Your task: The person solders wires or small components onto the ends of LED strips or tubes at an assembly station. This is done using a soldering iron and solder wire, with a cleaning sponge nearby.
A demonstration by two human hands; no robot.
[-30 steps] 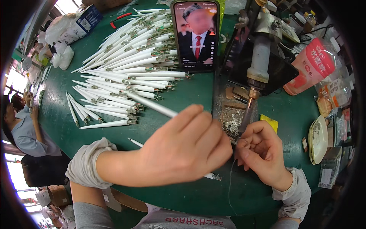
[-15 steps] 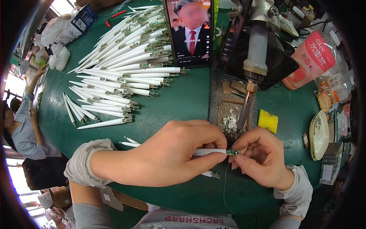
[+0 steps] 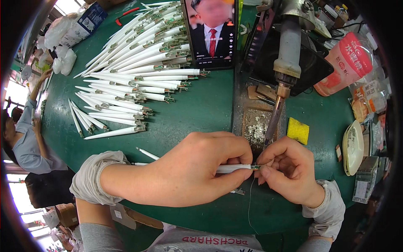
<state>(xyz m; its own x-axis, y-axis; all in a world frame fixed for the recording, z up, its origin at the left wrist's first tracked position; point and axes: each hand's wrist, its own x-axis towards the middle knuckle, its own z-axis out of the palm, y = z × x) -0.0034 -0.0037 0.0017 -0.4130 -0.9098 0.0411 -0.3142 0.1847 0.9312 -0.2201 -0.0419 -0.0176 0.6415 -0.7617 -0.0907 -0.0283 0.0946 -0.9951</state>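
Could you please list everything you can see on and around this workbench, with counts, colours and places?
white tube: one, white, held between both hands
thin wire: one, pale, hanging below the right hand
white tubes: many, white with green ends, piled far left
phone: one, black, propped upright at the back
soldering iron: one, grey, mounted tip down, right of centre
sponge: one, yellow, right of the iron
table: one, green
left hand: grips the tube
right hand: pinches the tube's end
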